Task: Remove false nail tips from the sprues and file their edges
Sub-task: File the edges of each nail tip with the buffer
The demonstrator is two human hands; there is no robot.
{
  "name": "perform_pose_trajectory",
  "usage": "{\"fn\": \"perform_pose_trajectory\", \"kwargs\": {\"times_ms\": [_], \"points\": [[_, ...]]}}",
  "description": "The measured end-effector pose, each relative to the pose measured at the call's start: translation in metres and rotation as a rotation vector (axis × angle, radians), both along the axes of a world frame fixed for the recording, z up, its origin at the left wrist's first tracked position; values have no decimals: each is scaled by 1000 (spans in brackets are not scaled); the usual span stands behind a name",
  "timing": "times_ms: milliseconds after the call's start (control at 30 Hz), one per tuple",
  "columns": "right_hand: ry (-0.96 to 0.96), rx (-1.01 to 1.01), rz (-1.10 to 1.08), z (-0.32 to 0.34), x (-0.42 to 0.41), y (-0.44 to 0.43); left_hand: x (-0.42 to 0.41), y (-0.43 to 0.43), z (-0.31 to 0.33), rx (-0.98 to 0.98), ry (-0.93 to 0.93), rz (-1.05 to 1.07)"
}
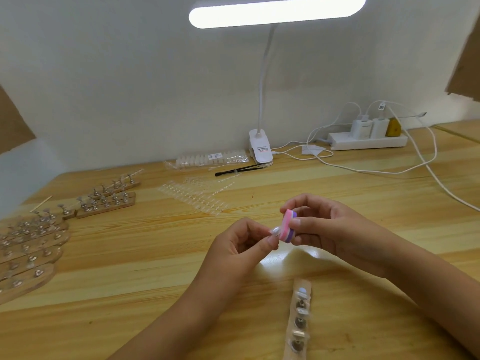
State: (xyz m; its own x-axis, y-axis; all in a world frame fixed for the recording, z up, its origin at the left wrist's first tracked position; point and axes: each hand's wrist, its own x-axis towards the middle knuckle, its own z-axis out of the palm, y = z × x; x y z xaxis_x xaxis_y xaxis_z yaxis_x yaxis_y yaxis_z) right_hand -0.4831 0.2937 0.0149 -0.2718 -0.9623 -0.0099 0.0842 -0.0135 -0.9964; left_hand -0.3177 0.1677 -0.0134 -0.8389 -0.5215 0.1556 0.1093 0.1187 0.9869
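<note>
- Left hand [241,245]: fingers pinch a clear nail tip [275,232], held above the counter [155,255], well in front of the clip lamp [260,148].
- Right hand [327,227]: fingers grip a pink-and-purple file block [288,227]; the block touches the nail tip.
- Clear sprues [194,196] lie flat on the counter, in front and left of the lamp.
- A wooden holder strip [298,318] lies farthest in front of the lamp.
</note>
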Motion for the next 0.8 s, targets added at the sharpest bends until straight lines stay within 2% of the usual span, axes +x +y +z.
{"fn": "perform_pose_trajectory", "kwargs": {"times_ms": [167,333,800], "points": [[-20,23,86,0,0,1,0,1,0,-30,-6,-1],[-29,-1,-13,-2,1,-1,0,0,1,-37,6,7],[65,-5,40,0,2,0,3,2,8,-15,-11,26]]}}
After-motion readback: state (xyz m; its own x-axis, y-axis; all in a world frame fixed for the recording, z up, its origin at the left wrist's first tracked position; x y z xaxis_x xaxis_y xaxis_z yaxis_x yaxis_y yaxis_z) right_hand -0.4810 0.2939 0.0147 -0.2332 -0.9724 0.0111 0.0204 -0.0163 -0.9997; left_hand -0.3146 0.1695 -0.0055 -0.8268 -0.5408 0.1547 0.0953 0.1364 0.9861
